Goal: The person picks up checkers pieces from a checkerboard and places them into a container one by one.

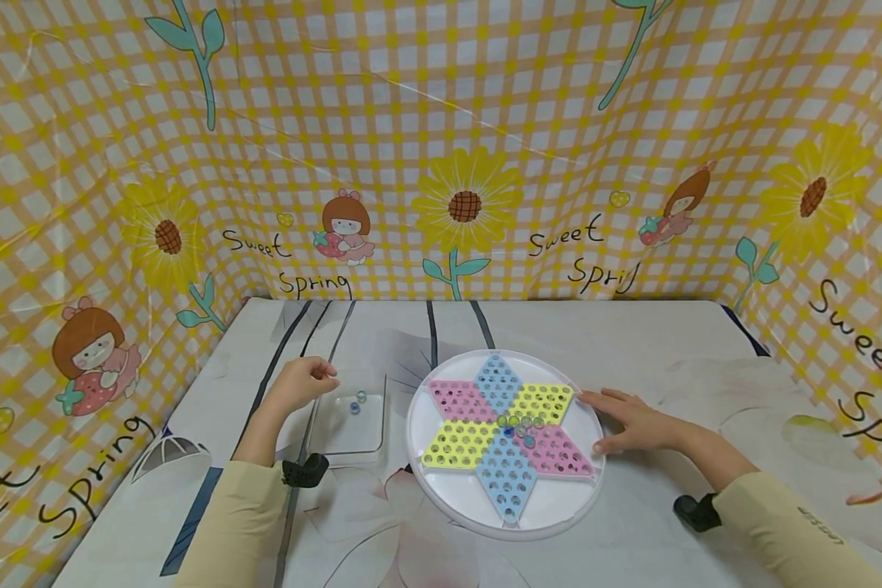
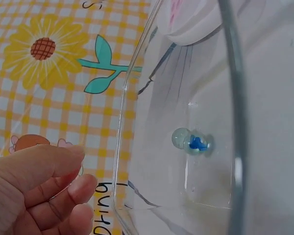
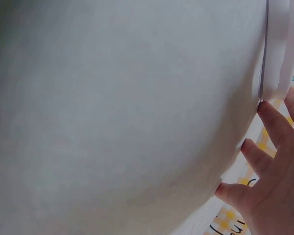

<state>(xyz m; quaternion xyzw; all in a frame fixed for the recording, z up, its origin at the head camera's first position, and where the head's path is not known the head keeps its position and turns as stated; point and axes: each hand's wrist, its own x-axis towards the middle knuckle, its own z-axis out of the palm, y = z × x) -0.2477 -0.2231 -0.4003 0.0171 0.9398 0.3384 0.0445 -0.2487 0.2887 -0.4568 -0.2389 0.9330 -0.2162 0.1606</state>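
A narrow strip of desk (image 1: 397,408) separates the clear box (image 1: 347,459) from the round board (image 1: 435,500); its walls block sideways reach to the box's marbles (image 1: 355,407), the top seemingly open.

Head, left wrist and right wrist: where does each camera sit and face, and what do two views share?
Head: on the head, facing forward, down at game board and tray; sleeves, left hand, right hand show.
Left wrist: worn there, facing the tray and two marbles; left hand shows.
Right wrist: worn there, facing a pale surface and checked cloth; right hand shows.
Head and left wrist share the tray and marbles.
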